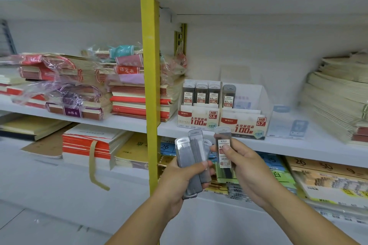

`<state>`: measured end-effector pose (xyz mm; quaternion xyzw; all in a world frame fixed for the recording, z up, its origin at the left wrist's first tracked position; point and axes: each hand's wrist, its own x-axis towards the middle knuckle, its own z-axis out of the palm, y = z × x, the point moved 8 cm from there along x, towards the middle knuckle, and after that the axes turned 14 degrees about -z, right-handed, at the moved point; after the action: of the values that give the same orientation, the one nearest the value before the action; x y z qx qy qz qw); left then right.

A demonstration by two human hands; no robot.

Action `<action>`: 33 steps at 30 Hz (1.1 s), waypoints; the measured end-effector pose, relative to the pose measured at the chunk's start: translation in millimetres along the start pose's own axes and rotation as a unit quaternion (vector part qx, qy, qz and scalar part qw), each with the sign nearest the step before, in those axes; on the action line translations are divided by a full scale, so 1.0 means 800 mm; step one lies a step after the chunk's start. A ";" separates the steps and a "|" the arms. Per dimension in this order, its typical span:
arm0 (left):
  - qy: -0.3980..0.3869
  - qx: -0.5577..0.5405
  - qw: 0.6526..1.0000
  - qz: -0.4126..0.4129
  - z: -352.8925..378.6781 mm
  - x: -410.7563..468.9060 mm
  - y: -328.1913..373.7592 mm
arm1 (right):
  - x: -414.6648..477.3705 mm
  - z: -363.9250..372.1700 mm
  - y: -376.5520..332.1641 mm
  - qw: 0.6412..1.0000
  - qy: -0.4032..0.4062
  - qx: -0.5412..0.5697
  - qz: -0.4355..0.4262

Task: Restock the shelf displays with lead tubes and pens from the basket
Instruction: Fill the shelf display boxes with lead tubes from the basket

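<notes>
My left hand (180, 177) grips a fanned bundle of grey lead tubes (194, 157), held upright below the shelf edge. My right hand (242, 163) pinches a single lead tube (224, 150) with a white and red label, thumb on its front. On the shelf just above stand two display boxes: the HB 0.5 box (199, 118) holds three upright tubes (201, 95), and the HB 0.7 box (244, 123) holds one tube (228, 96) at its left side. No basket or pens are in view.
A yellow upright post (150, 85) divides the shelving left of the boxes. Stacks of exercise books (137, 97) fill the left bay and another pile (338, 97) lies at the right. A clear empty holder (286, 123) stands beside the 0.7 box. Notebooks fill the lower shelf (298, 177).
</notes>
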<state>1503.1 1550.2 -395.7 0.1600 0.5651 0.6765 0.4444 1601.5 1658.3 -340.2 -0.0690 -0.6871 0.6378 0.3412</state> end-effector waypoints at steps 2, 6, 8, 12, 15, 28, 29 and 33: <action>0.004 -0.001 1.000 0.000 0.001 -0.001 0.001 | 0.001 -0.004 0.000 1.000 0.006 0.020 0.001; 0.019 -0.010 1.000 0.005 -0.002 -0.001 0.008 | 0.005 -0.011 -0.005 0.999 0.013 0.032 -0.014; 0.021 -0.012 1.000 0.011 -0.005 -0.001 0.013 | 0.007 -0.016 -0.009 0.999 0.027 0.016 -0.025; 0.027 -0.032 0.999 0.024 -0.010 -0.002 0.027 | 0.012 -0.018 -0.027 0.995 0.045 -0.033 -0.077; 0.034 -0.036 0.998 0.045 -0.017 -0.003 0.048 | 0.025 -0.016 -0.065 0.984 0.057 -0.085 -0.143; 0.093 -0.034 0.989 0.111 -0.066 0.039 0.109 | 0.181 0.021 -0.190 0.760 -0.051 -0.572 -0.304; 0.093 -0.039 0.989 0.110 -0.068 0.042 0.109 | 0.186 0.021 -0.185 0.752 -0.056 -0.585 -0.298; 0.088 -0.038 0.990 0.102 -0.067 0.048 0.109 | 0.201 0.016 -0.181 0.757 -0.042 -0.589 -0.280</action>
<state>1406.9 1549.6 -344.4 0.1399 0.5568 0.7505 0.3273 1521.8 1707.6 -144.5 -0.0340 -0.9292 -0.0141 0.3677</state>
